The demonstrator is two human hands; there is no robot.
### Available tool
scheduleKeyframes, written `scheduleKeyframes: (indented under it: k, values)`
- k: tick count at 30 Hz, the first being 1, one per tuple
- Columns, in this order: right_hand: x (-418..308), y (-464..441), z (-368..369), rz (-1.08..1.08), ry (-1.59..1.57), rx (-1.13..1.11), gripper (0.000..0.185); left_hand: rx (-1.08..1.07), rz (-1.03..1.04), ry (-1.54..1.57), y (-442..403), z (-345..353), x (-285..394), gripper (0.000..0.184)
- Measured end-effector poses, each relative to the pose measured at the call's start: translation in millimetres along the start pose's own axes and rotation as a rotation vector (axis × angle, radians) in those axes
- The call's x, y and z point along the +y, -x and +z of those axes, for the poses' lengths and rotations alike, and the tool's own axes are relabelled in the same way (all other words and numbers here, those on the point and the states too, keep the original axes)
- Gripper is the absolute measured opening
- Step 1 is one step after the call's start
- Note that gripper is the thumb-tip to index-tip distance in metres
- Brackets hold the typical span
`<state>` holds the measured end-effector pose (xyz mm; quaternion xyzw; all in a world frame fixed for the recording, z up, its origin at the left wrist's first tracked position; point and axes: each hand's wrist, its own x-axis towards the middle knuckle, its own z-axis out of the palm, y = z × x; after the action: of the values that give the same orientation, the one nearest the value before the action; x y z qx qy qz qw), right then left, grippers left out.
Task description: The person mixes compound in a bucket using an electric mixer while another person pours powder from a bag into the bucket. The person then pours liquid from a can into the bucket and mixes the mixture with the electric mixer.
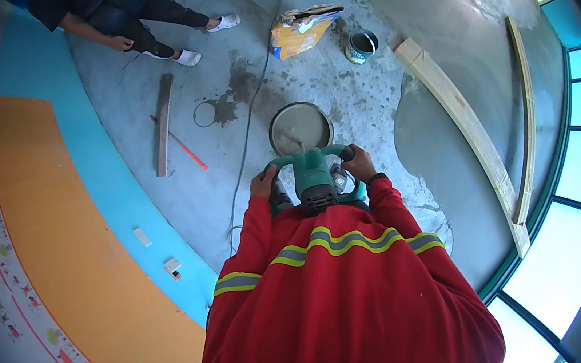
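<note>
Hands point(359, 163) w/ mixer point(313, 172) btwn

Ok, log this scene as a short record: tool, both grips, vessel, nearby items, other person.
Tool: green two-handled power tool
Left grip: closed on the tool's left handle
Right grip: closed on the tool's right handle; dark band at the wrist
Vessel: round bucket holding grey mix, just ahead of the tool
Nearby items: orange bag, small dark bucket, both on the floor
Other person: top left, white shoes
</note>
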<state>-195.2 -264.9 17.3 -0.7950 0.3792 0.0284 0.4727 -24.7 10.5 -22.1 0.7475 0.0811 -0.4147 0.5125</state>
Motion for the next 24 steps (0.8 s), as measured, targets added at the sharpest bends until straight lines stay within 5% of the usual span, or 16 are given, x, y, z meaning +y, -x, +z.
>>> scheduleKeyframes:
  k: [24]
  values:
    - [-4.7, 27.2, 0.0, 0.006, -0.027, 0.032, 0.039, -0.018, 0.017, -0.029, 19.0, -1.9, -1.8, 0.058]
